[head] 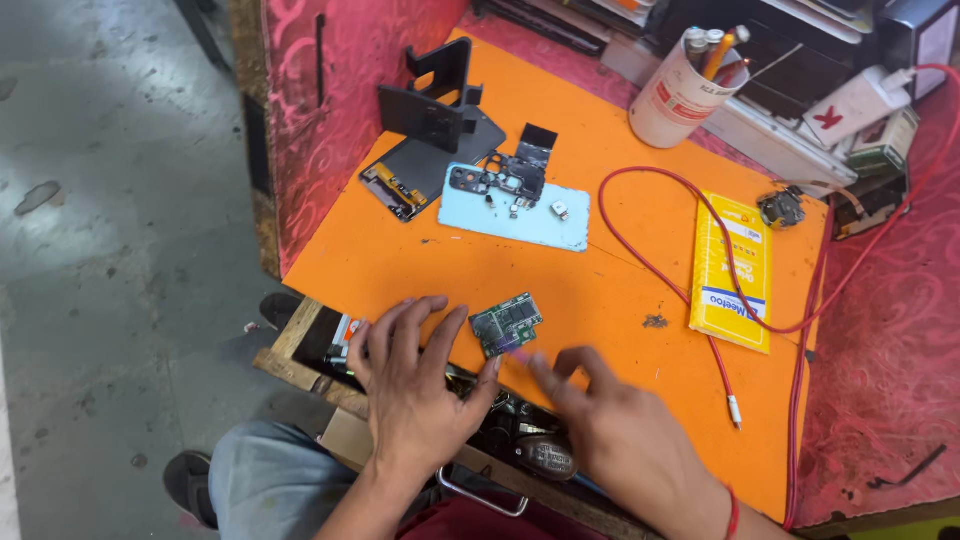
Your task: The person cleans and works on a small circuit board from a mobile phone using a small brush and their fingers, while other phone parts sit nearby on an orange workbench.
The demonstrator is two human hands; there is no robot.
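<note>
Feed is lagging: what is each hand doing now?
Left hand: open, fingers spread, thumb beside the circuit board.
Right hand: blurred, fingertips at the board; grip cannot be told.

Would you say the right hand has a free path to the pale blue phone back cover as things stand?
Probably yes: the right hand is near the small circuit board, and only bare orange mat lies between it and the pale blue phone back cover.

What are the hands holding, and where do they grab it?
A small green circuit board. The left hand and the blurred right hand touch its near edge with fingertips; a firm grip cannot be told.
</note>
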